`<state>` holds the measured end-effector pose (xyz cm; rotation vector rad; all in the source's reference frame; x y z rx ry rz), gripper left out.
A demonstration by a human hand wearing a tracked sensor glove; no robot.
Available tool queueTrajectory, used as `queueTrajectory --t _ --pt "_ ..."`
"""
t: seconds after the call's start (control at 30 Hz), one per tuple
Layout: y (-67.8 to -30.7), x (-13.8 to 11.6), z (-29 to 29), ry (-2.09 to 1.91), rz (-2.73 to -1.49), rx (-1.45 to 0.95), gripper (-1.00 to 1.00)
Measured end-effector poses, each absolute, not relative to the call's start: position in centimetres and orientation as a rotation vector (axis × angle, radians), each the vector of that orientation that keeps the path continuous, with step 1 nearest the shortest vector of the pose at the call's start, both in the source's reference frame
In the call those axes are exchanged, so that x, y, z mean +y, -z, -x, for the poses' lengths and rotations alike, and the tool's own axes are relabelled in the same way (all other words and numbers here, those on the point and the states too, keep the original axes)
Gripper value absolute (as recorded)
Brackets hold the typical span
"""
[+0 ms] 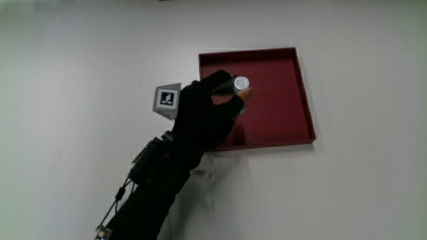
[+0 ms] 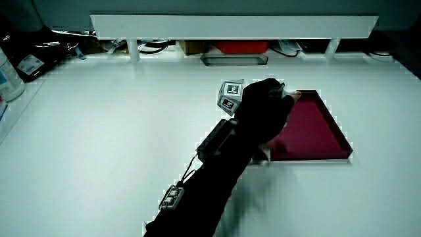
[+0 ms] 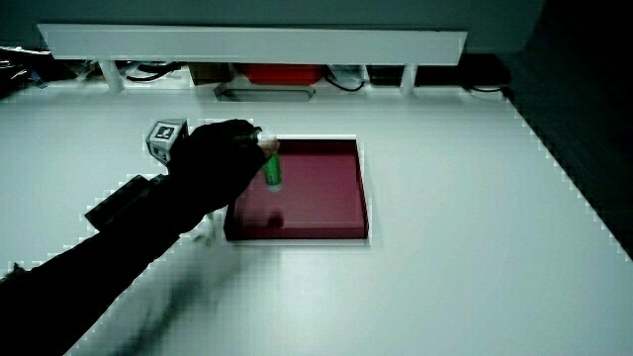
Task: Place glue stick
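Main view: overhead, close on the red tray [image 1: 303,93]. Both side views: forward and down across the table [image 2: 118,131] toward the partition [image 3: 247,42], sharing the tray.

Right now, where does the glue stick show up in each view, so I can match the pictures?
Main view: the glue stick is seen end-on in the hand's grip, over the red tray.
Side view: the stick hangs upright, green, above the tray floor.
Side view: not visible; the hand hides it.
Shared landmark: the red tray.
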<state>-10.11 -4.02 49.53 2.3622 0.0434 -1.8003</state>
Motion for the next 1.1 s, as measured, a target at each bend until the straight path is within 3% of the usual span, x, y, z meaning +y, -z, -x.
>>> queueTrajectory --t 0.5,1.1 --pt "-53.3 -3.2 7.8 1.674 -2.277 -0.065 0.00" --pt "-53.6 -2.7 7.7 1.673 -2.256 -0.117 0.00"
